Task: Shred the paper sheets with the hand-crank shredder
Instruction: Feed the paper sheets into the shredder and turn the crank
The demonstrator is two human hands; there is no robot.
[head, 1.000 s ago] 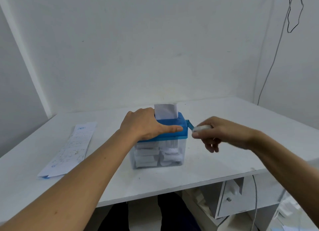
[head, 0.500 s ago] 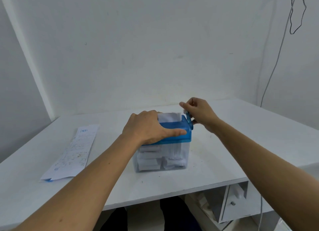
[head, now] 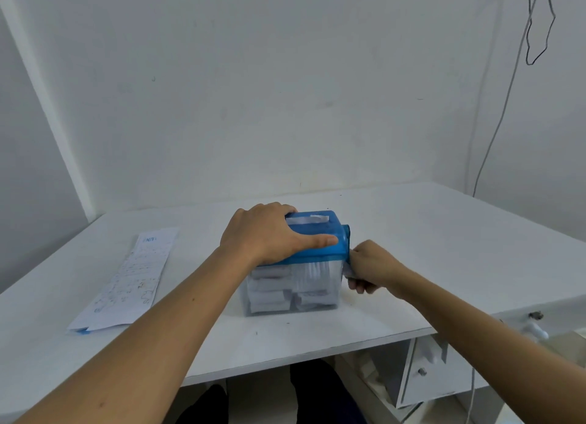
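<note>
Head view: left hand [head: 266, 233] grips the shredder [head: 320, 252] to steady it while right hand [head: 369, 266], curled round the crank handle [head: 346, 269], turns.

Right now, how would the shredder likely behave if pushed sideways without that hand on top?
Probably light: the shredder is a clear plastic bin holding paper shreds under a blue lid. It would likely slide or tip on the smooth white table; tellingly, the left hand grips its lid while the right hand grips the crank.
</note>
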